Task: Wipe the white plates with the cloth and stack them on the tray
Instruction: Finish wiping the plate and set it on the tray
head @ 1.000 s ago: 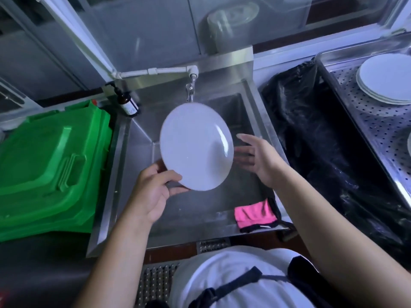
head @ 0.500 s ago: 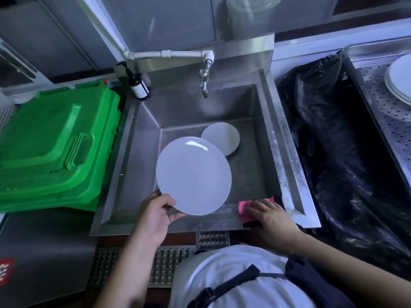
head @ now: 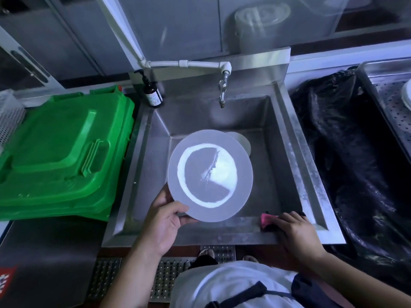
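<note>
My left hand [head: 163, 221] grips a white plate [head: 210, 175] by its near-left rim and holds it roughly level above the steel sink [head: 289, 138]. Bright glare fills the plate's middle. My right hand [head: 295, 233] lies curled over the pink cloth [head: 265, 219] on the sink's front edge, and only a corner of the cloth shows. A second white plate [head: 242, 142] lies on the sink floor, mostly hidden behind the held one. At the far right stands the perforated metal tray [head: 391, 103], with a stack of white plates [head: 406, 94] cut off by the frame edge.
A green plastic bin lid [head: 60, 152] fills the left side. A dark pump bottle [head: 152, 93] stands at the sink's back-left corner, and the tap [head: 222, 94] hangs over the basin. Black plastic sheeting [head: 347, 156] lies between sink and tray.
My right hand left the plate and came down onto the pink cloth at the sink's front edge. My left hand tipped the plate flatter and lowered it over the basin.
</note>
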A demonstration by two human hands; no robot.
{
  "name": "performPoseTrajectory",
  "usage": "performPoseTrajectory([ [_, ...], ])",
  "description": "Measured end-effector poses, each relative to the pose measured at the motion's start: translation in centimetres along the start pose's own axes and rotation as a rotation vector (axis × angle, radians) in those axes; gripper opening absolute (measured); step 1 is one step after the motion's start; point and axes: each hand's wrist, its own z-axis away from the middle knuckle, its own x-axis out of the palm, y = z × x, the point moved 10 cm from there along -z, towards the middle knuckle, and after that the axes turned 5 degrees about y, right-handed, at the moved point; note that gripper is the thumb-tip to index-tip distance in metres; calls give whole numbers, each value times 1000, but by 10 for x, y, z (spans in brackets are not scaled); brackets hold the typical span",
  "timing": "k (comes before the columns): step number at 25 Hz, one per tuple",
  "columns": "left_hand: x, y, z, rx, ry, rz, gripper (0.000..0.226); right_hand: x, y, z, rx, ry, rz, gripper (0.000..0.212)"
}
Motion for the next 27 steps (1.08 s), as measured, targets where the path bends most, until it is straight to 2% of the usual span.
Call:
performPoseTrajectory([
  [2,0,10,-10,0,-48,24,60,-14,-1,-18,173,-42,-68,28],
  [4,-1,21,-22,4,-96,28,60,-47,2,-37,421,31,-316,6],
  [6,-3,31,-33,12,-125,21,63,-106,-7,-54,545,261,-532,24],
  [8,-3,40,-41,14,-147,11,66,-174,-41,-71,464,513,-612,37],
  [9,0,44,-44,13,-169,1,69,-203,-69,-84,377,605,-608,33],
  [11,9,49,-47,28,-229,-31,76,-236,-120,-115,236,695,-482,22],
  [12,14,54,-47,37,-271,-40,76,-238,-140,-132,215,705,-398,24],
  [15,28,71,-42,51,-391,-44,74,-214,-190,-169,179,680,-212,32],
  [18,23,83,-46,57,-421,-27,75,-173,-228,-176,96,562,-301,37],
  [21,7,89,-56,58,-427,18,72,-132,-253,-162,49,316,-480,31],
  [24,-5,93,-61,61,-439,48,68,-104,-262,-141,90,51,-618,26],
  [27,-8,89,-61,27,-470,41,76,-108,-260,-131,96,-192,-522,20],
])
